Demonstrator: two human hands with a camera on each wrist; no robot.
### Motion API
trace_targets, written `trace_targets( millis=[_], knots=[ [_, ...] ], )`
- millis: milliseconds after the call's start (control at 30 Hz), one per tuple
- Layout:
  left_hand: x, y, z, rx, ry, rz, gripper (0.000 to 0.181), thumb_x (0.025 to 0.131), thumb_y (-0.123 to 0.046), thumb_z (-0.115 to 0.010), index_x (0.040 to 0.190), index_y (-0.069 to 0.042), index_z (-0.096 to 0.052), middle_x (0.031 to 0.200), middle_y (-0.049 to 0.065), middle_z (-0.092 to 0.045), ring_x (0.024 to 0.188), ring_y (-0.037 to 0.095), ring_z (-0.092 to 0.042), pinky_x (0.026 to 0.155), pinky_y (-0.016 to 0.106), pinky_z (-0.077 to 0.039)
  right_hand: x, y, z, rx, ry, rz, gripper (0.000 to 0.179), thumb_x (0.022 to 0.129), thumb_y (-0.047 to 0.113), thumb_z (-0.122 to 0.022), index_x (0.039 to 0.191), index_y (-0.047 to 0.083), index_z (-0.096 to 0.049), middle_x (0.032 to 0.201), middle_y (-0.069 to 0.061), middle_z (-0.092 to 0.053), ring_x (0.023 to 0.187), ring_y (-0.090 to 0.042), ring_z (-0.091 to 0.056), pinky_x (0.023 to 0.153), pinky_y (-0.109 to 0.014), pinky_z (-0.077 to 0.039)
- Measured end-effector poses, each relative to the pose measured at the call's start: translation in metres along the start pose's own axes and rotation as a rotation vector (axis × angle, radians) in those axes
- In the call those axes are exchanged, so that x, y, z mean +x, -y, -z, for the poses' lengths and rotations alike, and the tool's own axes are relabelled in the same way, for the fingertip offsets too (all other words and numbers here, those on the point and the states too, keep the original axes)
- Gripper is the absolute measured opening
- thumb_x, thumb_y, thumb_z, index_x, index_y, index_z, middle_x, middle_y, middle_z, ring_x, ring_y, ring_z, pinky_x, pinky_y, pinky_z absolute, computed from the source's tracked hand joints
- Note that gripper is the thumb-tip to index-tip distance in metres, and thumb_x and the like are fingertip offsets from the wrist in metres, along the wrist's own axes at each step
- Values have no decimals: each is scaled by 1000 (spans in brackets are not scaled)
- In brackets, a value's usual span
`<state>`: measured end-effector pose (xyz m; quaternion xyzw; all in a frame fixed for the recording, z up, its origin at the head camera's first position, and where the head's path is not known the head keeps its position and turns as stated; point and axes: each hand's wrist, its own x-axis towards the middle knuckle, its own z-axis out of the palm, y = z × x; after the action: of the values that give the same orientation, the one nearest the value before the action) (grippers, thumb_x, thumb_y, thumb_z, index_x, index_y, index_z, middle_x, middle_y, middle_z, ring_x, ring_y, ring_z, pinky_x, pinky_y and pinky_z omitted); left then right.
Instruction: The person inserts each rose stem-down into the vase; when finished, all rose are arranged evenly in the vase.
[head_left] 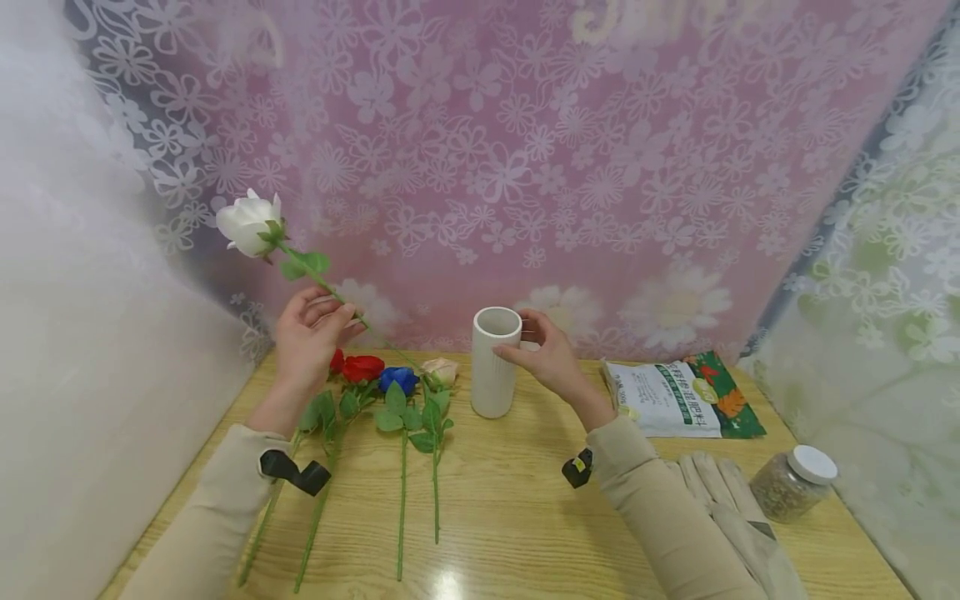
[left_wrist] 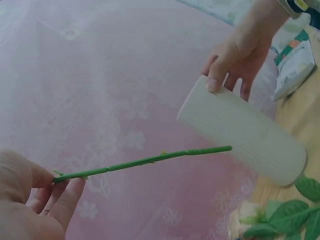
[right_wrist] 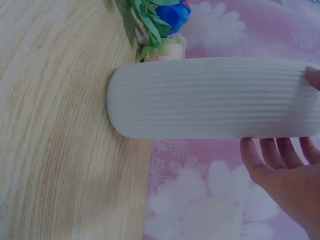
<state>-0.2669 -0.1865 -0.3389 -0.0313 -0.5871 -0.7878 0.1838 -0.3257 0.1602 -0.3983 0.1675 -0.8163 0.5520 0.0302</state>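
My left hand [head_left: 311, 337] pinches the green stem [left_wrist: 145, 161] of a white rose [head_left: 251, 223] between thumb and fingers. The bloom points up and to the left, and the bare stem end slants down towards the vase. A ribbed white cylindrical vase [head_left: 491, 375] stands upright on the table. Near its rim, my right hand [head_left: 551, 358] holds it from the right, thumb on the near side and fingers around the other side. Left of the vase lie red roses [head_left: 363, 368], a blue rose [head_left: 398, 380] and a cream rose [head_left: 441, 372], stems towards me.
On the right of the wooden table [head_left: 517, 517] lies a white and green printed bag [head_left: 675, 396]. Pale gloves [head_left: 731, 508] sit partly under my right forearm, beside a white-lidded jar [head_left: 793, 482] of brown granules. Behind the table hangs a pink floral curtain [head_left: 480, 167].
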Motion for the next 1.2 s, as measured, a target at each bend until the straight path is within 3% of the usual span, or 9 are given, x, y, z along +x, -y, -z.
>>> trace_targets(
  millis=[333,667,967,1200],
  knots=[
    [14,-7,-26,-155,-77,-26,30,97,5,-70,121,-8,-57,97,5,-63,90,21,-73,80,33,-67,1,-1,0,19,12,15,73,91,28,-85,153,14,-48,146,-14,-58,133,-36,-59,107,-59,-55],
    [26,-16,-48,-216,-134,-69,32,97,5,-70,122,-8,-58,93,5,-66,92,24,-75,82,33,-67,1,0,0,26,17,12,74,92,28,-84,155,14,-46,147,-15,-57,134,-36,-58,108,-58,-54],
    [27,-14,-76,-215,-117,-78,30,98,9,-67,119,-10,-56,92,3,-61,88,19,-73,83,33,-67,-1,1,0,22,11,13,73,92,27,-84,153,13,-47,146,-15,-57,135,-36,-58,109,-58,-54],
    [25,-2,-91,-125,-75,-121,31,98,8,-67,122,-6,-55,94,1,-61,87,15,-72,85,36,-67,-2,0,0,31,5,20,72,93,27,-84,154,14,-48,147,-15,-58,134,-35,-58,107,-57,-55]
  ],
)
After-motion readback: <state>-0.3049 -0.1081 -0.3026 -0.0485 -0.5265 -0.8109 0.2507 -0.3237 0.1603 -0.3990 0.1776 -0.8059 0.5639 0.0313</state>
